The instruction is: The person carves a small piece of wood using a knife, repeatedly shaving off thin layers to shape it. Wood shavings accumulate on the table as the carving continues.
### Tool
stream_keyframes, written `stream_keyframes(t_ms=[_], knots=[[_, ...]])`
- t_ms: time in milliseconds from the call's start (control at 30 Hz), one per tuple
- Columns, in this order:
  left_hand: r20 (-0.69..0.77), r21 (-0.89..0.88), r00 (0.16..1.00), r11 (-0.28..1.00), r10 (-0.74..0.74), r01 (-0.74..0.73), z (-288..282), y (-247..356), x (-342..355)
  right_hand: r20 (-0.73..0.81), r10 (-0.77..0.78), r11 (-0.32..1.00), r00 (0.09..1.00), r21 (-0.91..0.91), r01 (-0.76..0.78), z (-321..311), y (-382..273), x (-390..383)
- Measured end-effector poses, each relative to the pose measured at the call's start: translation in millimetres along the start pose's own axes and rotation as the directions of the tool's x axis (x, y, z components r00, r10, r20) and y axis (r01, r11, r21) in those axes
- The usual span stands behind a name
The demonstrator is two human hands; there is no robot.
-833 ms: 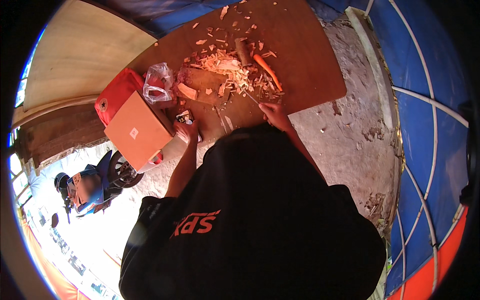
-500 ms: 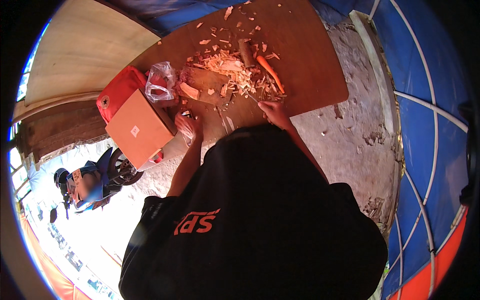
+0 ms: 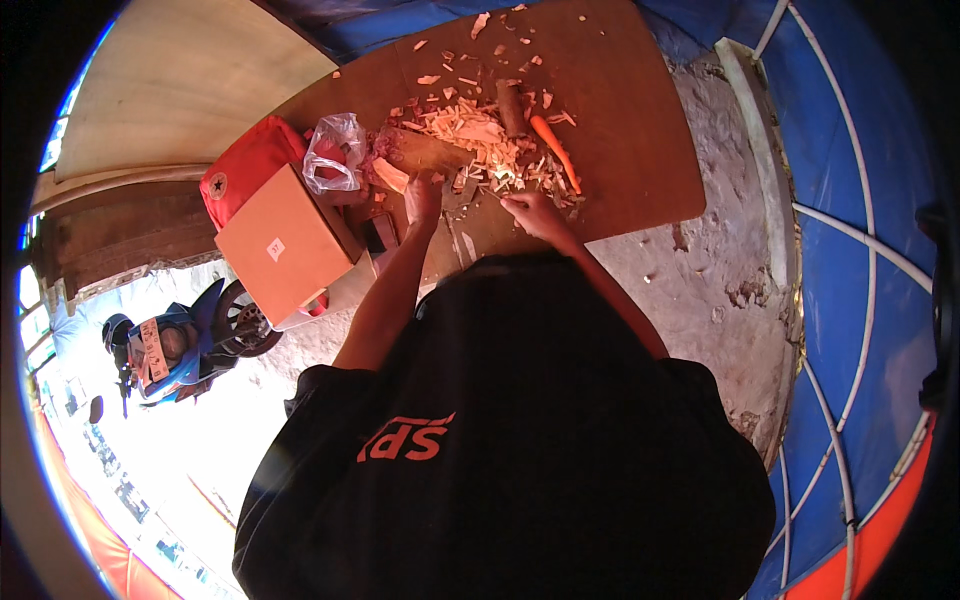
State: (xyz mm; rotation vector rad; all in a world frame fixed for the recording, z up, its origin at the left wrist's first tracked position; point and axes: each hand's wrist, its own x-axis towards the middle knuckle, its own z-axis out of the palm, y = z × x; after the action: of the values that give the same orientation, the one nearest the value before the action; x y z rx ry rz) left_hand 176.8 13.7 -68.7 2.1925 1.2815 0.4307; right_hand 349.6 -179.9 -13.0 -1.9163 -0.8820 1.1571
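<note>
My left hand (image 3: 422, 203) reaches over the near edge of a brown table, beside a pale, flat cut piece (image 3: 390, 175) on a brown board (image 3: 430, 152). Its fingertips are too small and shadowed to tell whether they grip the piece. Further right, my right hand (image 3: 537, 216) is closed around what looks like a thin-bladed knife (image 3: 499, 192), mostly hidden by the fingers. The blade side is toward a heap of pale cut sticks and chips (image 3: 490, 135). Beyond the heap are a brown, log-like piece (image 3: 511, 108) and a long orange, carrot-shaped thing (image 3: 556, 154).
Left of the board are a clear plastic bag (image 3: 334, 152), a red bag (image 3: 250, 165) and a cardboard box (image 3: 283, 246). A small dark item (image 3: 381, 236) lies by the box. A motorcycle (image 3: 180, 340) is at lower left; blue sheeting (image 3: 850, 150) hangs at right.
My left hand has moved up and right, away from the small dark item by the box, to the pale piece. My right hand stays by the heap. The view has shifted slightly.
</note>
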Motion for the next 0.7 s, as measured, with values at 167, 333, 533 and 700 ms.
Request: stream_keyframes(t_ms=[167, 333, 533, 700], knots=[[0.017, 0.029, 0.995, 0.995, 0.094, -0.095, 8.9, 3.9, 5.9, 0.026, 0.015, 0.999, 1.000, 0.036, -0.016, 5.8, 3.2, 4.5], [0.066, 0.190, 0.934, 0.915, 0.351, -0.357, 1.4, 4.3, -19.4, 0.072, 0.055, 0.998, 0.996, 0.017, -0.056, 13.1, 5.7, 6.2], [0.196, 0.273, 0.939, 0.904, 0.283, -0.329, -2.7, 11.4, -36.2, 0.048, 0.051, 0.997, 0.998, 0.054, -0.053, 19.2, 6.2, -1.3], [0.222, 0.238, 0.936, 0.916, 0.273, -0.323, -4.0, 7.6, -35.9, 0.033, 0.111, 0.991, 0.993, 0.070, -0.113, 21.3, -2.2, -12.0]])
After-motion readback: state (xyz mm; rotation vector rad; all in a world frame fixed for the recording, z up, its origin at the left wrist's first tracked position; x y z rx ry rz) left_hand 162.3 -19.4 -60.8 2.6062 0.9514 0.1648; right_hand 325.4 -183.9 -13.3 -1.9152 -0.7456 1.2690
